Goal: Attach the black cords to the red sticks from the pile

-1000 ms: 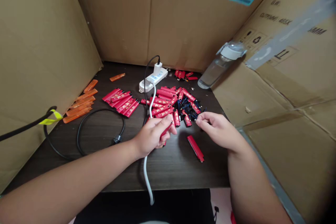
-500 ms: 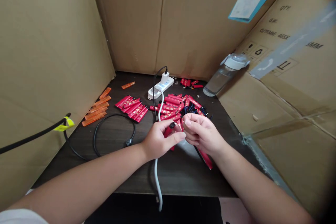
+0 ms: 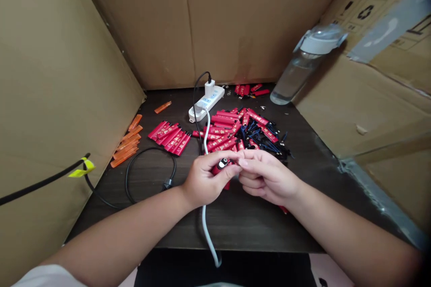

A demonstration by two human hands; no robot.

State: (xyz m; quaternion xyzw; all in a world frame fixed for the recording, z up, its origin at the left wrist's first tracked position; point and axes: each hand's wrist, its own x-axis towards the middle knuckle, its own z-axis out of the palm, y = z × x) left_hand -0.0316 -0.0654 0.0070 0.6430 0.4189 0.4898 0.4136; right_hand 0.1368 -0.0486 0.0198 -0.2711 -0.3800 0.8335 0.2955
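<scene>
My left hand (image 3: 209, 179) is closed around a slim red stick (image 3: 218, 168) with a black end, which has a small light-coloured fitting in it. The stick looks like a lighter, but its exact kind is unclear. Close on its right, my right hand (image 3: 266, 174) is closed in a pinch, its fingertips meeting those of my left hand. What the pinch holds is too small to make out. Just beyond both hands lies a pile of red sticks (image 3: 222, 130) with gold print, among black parts and thin blue wires (image 3: 269, 145).
Several red sticks (image 3: 170, 136) lie in a fanned row on the left, near orange translucent pieces (image 3: 126, 145). A white power strip (image 3: 215, 96) stands behind, its white cable (image 3: 208, 233) running forward. A water bottle (image 3: 299, 71) leans against cardboard walls (image 3: 232, 22).
The view has tilted down and shifted. My right hand has come closer to the stick's black end, which has turned to show its light fitting. Both hands stay closed.
</scene>
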